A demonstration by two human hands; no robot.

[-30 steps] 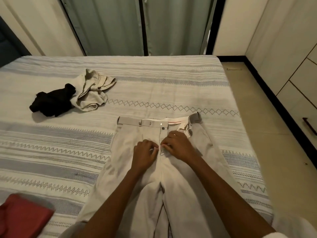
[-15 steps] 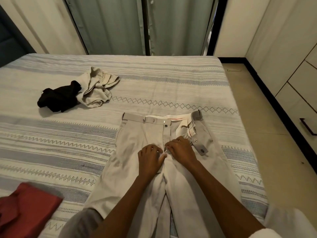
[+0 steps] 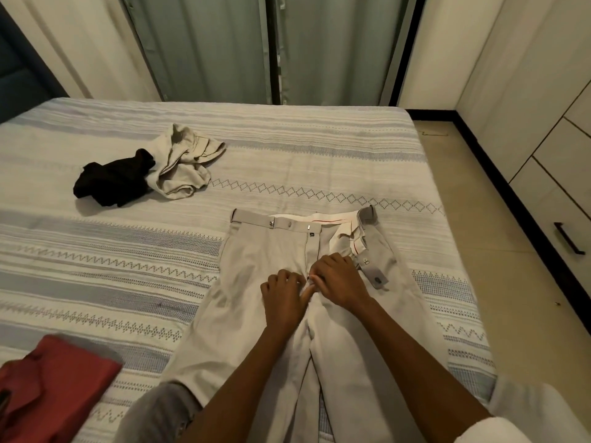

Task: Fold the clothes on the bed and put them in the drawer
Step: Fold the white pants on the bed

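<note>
A pair of light grey trousers (image 3: 256, 282) is laid flat on the bed (image 3: 319, 148), waistband toward the far side and legs running back toward the person. The fly is open, and the right flap of the waistband is folded outward so that its pale lining with a thin red line is seen. A small dark tag is seen just below the waistband beside the fly, and another on the folded-out tab; any writing on them is too small to be read.

Both hands are placed at the bottom of the fly, just below the waistband. The left hand (image 3: 283, 300) is curled, with the cloth at the fly pinched between thumb and fingers. The right hand (image 3: 335, 282) is also curled, touching the left, and the fly edge is gripped by its fingertips.

Beyond the trousers and to their left, a crumpled beige garment (image 3: 182, 167) lies on the bed, touched on its left side by a bunched black garment (image 3: 112, 180). Nearer than the trousers and well to their left, a red garment (image 3: 54, 388) lies at the bed's near edge. To the right of the trousers, past the bed and a strip of floor, a drawer (image 3: 556, 219) with a dark handle is seen, closed.
</note>
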